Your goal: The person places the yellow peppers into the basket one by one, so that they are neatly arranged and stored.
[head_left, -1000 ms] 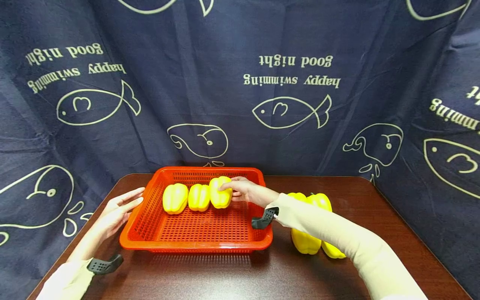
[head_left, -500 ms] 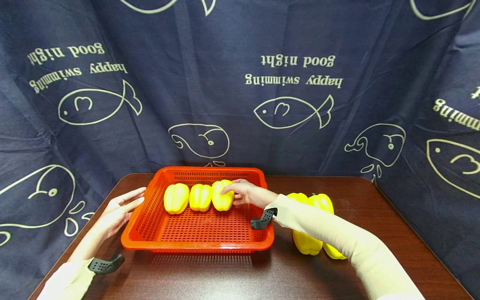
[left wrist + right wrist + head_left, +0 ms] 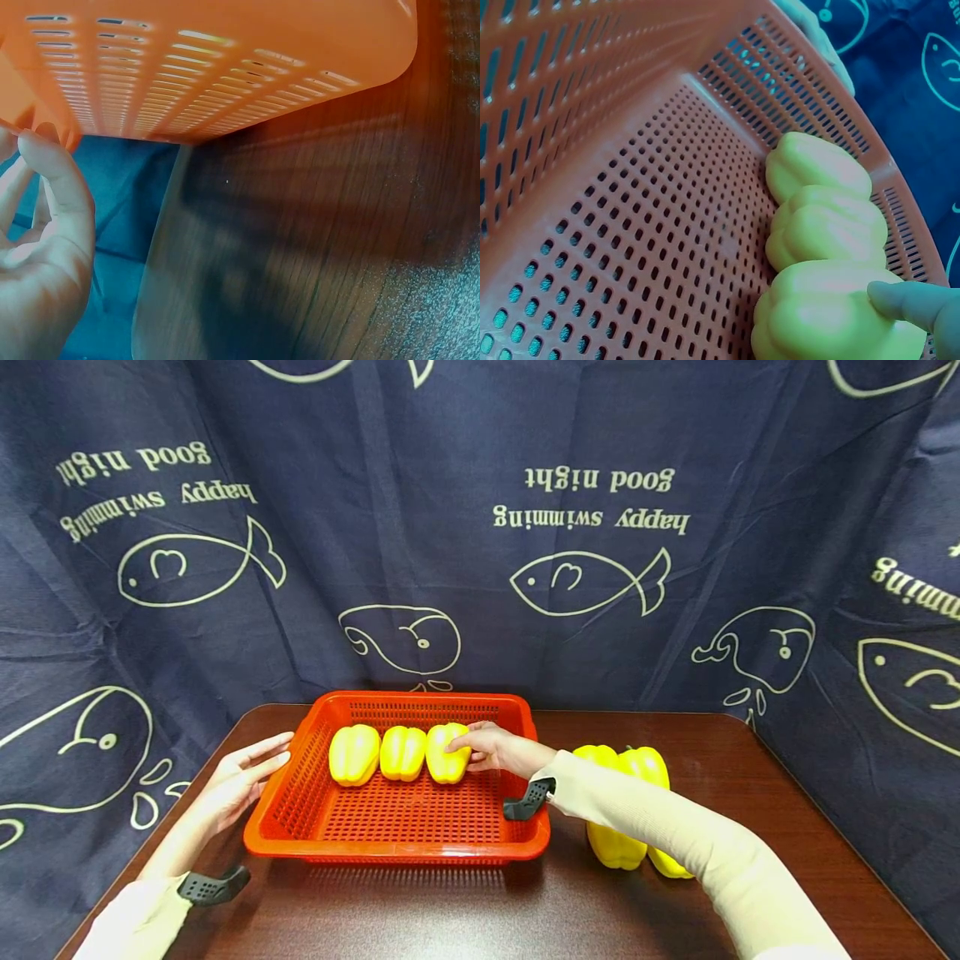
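A row of 3 yellow bell peppers lies in an orange-red slotted basket (image 3: 405, 852). My right hand (image 3: 491, 750) grips the rightmost bell pepper (image 3: 444, 756), which sits beside the middle bell pepper (image 3: 402, 753). In the right wrist view the thumb (image 3: 904, 300) presses on top of this pepper; the other fingers are hidden. The leftmost bell pepper (image 3: 354, 755) lies closest to the left wall. My left hand (image 3: 232, 789) touches the basket's left rim with extended fingers, and the left wrist view has its thumb (image 3: 60, 176) at the rim.
More yellow bell peppers (image 3: 617, 847) lie on the brown table (image 3: 390, 918) right of the basket, partly hidden by the right sleeve (image 3: 675, 827). A dark blue curtain (image 3: 465, 568) with white fish drawings hangs behind and at both sides.
My right hand has lowered the rightmost bell pepper slightly into line with the other two, still gripping it. The left hand stays at the basket's rim. The view has shifted a little.
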{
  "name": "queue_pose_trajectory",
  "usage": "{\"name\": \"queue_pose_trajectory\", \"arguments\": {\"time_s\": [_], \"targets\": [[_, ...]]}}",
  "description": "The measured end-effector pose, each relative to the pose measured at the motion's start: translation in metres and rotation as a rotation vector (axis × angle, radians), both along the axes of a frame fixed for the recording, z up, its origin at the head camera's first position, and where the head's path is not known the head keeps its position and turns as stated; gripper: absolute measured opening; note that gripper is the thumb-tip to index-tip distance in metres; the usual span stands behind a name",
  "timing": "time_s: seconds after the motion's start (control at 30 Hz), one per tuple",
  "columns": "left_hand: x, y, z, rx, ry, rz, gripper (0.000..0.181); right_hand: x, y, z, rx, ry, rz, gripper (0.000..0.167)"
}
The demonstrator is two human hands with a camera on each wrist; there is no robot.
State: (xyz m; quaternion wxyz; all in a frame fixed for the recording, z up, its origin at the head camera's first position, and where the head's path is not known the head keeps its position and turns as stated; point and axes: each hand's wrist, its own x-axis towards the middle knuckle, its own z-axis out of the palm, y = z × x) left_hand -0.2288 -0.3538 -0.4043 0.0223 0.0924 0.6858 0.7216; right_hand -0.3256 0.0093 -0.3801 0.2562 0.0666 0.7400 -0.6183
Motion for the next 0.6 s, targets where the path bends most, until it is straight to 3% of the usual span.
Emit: {"name": "queue_pose_trajectory", "arguments": {"time_s": [0.3, 0.6], "targets": [[0.0012, 0.0003, 0.0005, -0.016, 0.012, 0.008, 0.037, 0.0025, 0.0039, 0.0021, 0.020, 0.023, 0.006, 0.067], [0.0014, -0.0005, 0.0000, 0.019, 0.027, -0.033, 0.039, 0.0062, 0.0058, 0.0052, -0.003, 0.004, 0.000, 0.067]]}}
